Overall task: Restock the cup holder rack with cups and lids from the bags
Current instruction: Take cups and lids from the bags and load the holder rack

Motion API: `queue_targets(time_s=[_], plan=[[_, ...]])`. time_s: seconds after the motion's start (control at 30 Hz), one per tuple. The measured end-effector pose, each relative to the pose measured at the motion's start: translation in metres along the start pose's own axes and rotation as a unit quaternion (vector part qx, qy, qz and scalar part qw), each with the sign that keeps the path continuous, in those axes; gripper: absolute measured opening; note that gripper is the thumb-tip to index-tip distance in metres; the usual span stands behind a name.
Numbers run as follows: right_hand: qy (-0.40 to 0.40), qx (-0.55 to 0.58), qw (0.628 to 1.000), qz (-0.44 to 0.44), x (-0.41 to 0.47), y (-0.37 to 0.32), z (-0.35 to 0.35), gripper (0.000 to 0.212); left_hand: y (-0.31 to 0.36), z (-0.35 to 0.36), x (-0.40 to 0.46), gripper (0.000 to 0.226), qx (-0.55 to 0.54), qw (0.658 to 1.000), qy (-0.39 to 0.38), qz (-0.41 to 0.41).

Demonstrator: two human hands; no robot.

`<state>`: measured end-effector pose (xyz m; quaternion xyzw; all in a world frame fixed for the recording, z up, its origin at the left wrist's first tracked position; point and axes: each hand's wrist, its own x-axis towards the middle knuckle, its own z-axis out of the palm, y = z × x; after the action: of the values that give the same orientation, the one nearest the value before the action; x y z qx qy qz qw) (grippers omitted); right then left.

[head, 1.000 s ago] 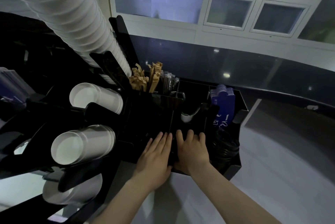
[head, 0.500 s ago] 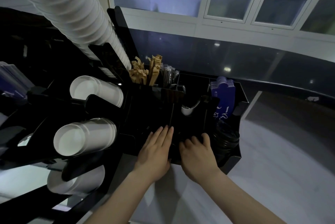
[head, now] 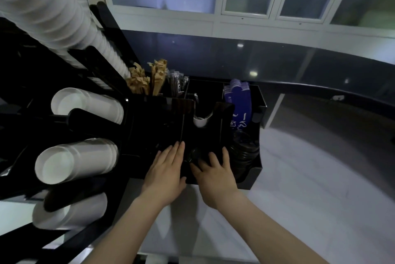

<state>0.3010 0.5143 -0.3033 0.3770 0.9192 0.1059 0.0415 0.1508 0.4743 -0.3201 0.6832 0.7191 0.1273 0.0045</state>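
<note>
Since a second ago, the right hand has curled from lying flat; its fingers now bend over a dark round lid in the front slot of the black organizer, though whether they actually grip it I cannot tell. At nine o'clock of it, touching close, the left hand lies flat and open against the organizer's front. At three o'clock of the right hand sits a stack of dark lids. Blue sleeves stand at one o'clock. White cups fill the rack at nine o'clock, and a long cup stack leans at eleven.
</note>
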Motion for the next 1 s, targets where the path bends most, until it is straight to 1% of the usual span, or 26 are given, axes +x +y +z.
queue_targets(time_s=[0.1,0.17,0.23,0.27,0.33,0.4,0.43,0.47,0.5,0.6,0.63,0.67,0.7,0.83,0.93,1.0], plan=[[-0.024,0.002,1.000,0.018,0.005,-0.001,-0.005,0.061,0.000,0.000,0.000,0.087,0.000,1.000,0.004,-0.002],[-0.013,0.030,0.999,0.017,-0.001,-0.001,-0.009,0.061,0.002,0.000,-0.001,0.085,0.003,1.000,0.003,-0.006],[0.068,0.035,0.997,0.008,-0.013,0.004,-0.014,0.055,0.004,0.001,-0.003,0.083,0.003,1.000,0.003,-0.011],[0.127,0.050,0.991,-0.001,-0.018,0.010,-0.015,0.049,0.005,0.002,-0.004,0.082,0.005,1.000,0.006,-0.012],[0.229,0.114,0.967,-0.014,-0.026,0.027,-0.017,0.036,0.007,0.001,-0.005,0.082,0.005,1.000,0.011,-0.013],[0.295,0.162,0.941,0.027,-0.031,0.050,-0.023,0.031,0.009,0.000,-0.006,0.083,0.004,1.000,0.022,-0.011],[0.313,0.180,0.931,0.059,-0.032,0.063,-0.026,0.030,0.010,0.000,-0.006,0.083,0.004,1.000,0.028,-0.008],[0.314,0.196,0.925,0.087,-0.034,0.075,-0.028,0.031,0.012,0.000,-0.008,0.082,0.004,1.000,0.028,-0.005],[0.294,0.206,0.927,0.108,-0.035,0.087,-0.030,0.036,0.014,0.001,-0.009,0.082,0.006,1.000,0.024,-0.001],[0.152,0.205,0.959,0.122,-0.034,0.107,-0.026,0.064,0.016,0.005,-0.014,0.085,0.008,1.000,0.019,0.002],[0.119,0.204,0.965,0.117,-0.033,0.109,-0.024,0.071,0.016,0.006,-0.015,0.086,0.004,1.000,0.019,-0.001],[0.102,0.203,0.968,0.109,-0.033,0.108,-0.020,0.073,0.016,0.006,-0.015,0.088,0.001,1.000,0.016,-0.004],[0.099,0.205,0.968,0.103,-0.032,0.107,-0.016,0.073,0.015,0.007,-0.015,0.089,-0.001,1.000,0.011,-0.008],[0.111,0.234,0.962,0.089,-0.030,0.101,-0.010,0.059,0.015,0.009,-0.014,0.093,-0.025,1.000,0.002,-0.014],[0.084,0.270,0.954,0.102,-0.024,0.102,-0.017,0.049,0.015,0.008,-0.014,0.093,-0.036,0.999,-0.003,-0.012],[0.060,0.278,0.952,0.110,-0.021,0.105,-0.020,0.050,0.015,0.007,-0.014,0.093,-0.037,0.999,-0.004,-0.015]])
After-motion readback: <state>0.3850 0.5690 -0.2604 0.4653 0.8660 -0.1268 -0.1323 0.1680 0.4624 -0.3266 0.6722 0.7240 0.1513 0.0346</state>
